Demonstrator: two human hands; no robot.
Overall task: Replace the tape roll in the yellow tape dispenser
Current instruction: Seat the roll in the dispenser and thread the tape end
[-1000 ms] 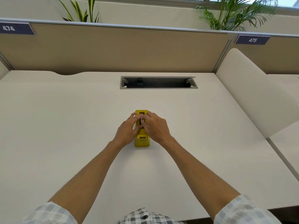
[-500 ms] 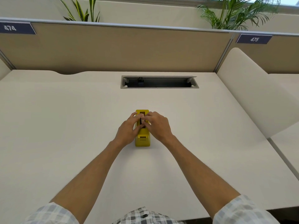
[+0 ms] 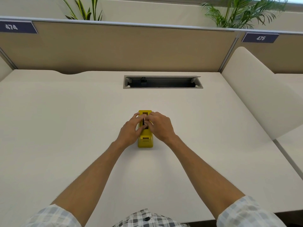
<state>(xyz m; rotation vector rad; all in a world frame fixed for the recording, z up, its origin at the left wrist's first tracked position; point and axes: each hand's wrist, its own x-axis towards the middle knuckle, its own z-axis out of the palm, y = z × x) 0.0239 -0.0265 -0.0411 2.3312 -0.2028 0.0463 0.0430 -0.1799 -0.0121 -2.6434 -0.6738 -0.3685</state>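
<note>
Little has changed over the last second: left hand [image 3: 130, 131] and right hand [image 3: 159, 126] keep a curled grip on the yellow tape dispenser [image 3: 145, 141] mid-tabletop [image 3: 65, 128], fingertips still working its slot; roll not discernible.

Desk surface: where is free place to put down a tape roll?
The white desk is bare left of the left hand, and right of the right hand up to the side panel. Between the yellow tape dispenser and the cable slot is also free. Only around the dispenser is it crowded.
</note>
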